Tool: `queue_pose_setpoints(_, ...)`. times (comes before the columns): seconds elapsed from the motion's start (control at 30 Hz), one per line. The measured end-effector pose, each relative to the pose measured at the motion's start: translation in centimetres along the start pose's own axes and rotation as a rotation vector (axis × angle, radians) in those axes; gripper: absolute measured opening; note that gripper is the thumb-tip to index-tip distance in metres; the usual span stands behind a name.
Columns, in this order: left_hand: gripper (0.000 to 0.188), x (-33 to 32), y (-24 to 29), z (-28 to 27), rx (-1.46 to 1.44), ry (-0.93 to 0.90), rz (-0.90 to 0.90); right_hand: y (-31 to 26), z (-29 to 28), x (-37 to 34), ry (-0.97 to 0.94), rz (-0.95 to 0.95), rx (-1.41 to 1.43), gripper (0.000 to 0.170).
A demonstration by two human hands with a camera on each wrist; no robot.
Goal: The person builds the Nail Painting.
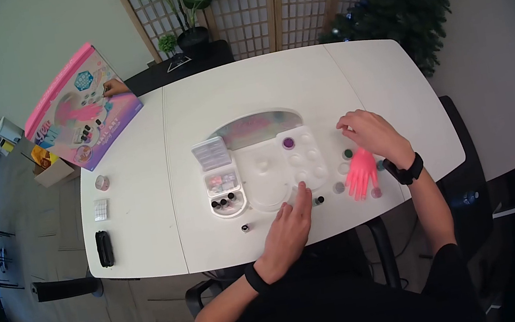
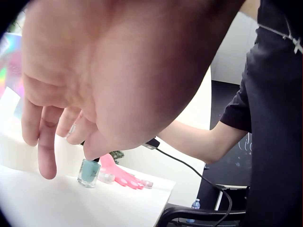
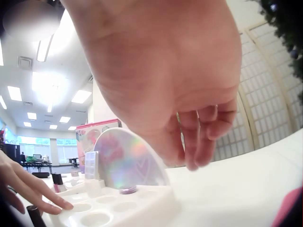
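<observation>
My left hand reaches over the front edge of the white tray, fingers extended, fingertips right at its round wells in the right wrist view. Beside that hand is a teal nail polish bottle with a dark cap. My right hand hovers over the table to the tray's right, fingers loosely bent with nothing between them. Just below it lies a pink model hand, palm partly hidden by my wrist. A purple pot sits in one of the tray's wells. A dark green pot lies near my right fingers.
Several small pots, one greyish, surround the model hand. The tray holds dark-capped bottles and an iridescent back panel. Another bottle stands in front. Leftward are a pink-purple box, a black case and a white packet.
</observation>
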State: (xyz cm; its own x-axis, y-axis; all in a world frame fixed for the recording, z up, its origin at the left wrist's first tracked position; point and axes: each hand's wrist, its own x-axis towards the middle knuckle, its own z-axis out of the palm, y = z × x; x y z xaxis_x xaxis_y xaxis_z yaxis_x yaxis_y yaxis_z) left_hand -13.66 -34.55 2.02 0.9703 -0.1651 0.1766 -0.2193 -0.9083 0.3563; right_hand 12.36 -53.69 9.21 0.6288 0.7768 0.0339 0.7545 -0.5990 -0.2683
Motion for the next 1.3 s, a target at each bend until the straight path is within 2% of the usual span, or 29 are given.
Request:
queue_pose_setpoints(0.07, 0.077, 0.0, 0.1, 0.0, 0.002, -0.012, -0.006, 0.9, 1.1, -0.9, -0.074, 0.043, -0.037, 0.023)
queue_pose_setpoints(0.17, 0.078, 0.2, 0.1, -0.2, 0.01, -0.032, -0.012, 1.3, 3.4, -2.1, -0.118, -0.024, -0.186, 0.021)
queue_pose_setpoints(0.37, 0.078, 0.1, -0.1, -0.1, -0.014, -0.031, -0.008, 1.3, 4.9, -2.7, -0.117, -0.023, -0.281, 0.018)
queue_pose_setpoints(0.47, 0.076, 0.0, -0.1, 0.2, -0.007, -0.02, -0.013, 0.4, 4.0, -2.3, -0.118, 0.004, -0.217, 0.024)
queue_pose_setpoints(0.57, 0.074, 0.0, 0.0, 0.3, -0.006, -0.018, -0.019, -1.7, 2.3, -0.8, 0.032, -0.113, 0.037, 0.026)
queue_pose_setpoints(0.67, 0.072, -0.1, -0.2, 0.3, -0.005, -0.008, -0.019, -4.3, 2.1, 1.4, 0.052, -0.187, 0.075, 0.028)
queue_pose_setpoints(0.77, 0.071, 0.0, -0.3, 0.4, -0.02, -0.01, -0.018, -4.8, 3.4, 3.4, 0.044, -0.227, -0.039, 0.026)
queue_pose_setpoints(0.87, 0.068, -0.1, -0.5, 0.6, -0.025, -0.006, -0.02, -4.7, 4.3, 4.3, -0.022, -0.216, -0.042, 0.023)
queue_pose_setpoints(1.3, 0.06, -0.1, -0.7, 0.8, -0.019, 0.01, -0.012, -4.3, 4.9, 4.6, -0.034, -0.232, -0.12, 0.019)
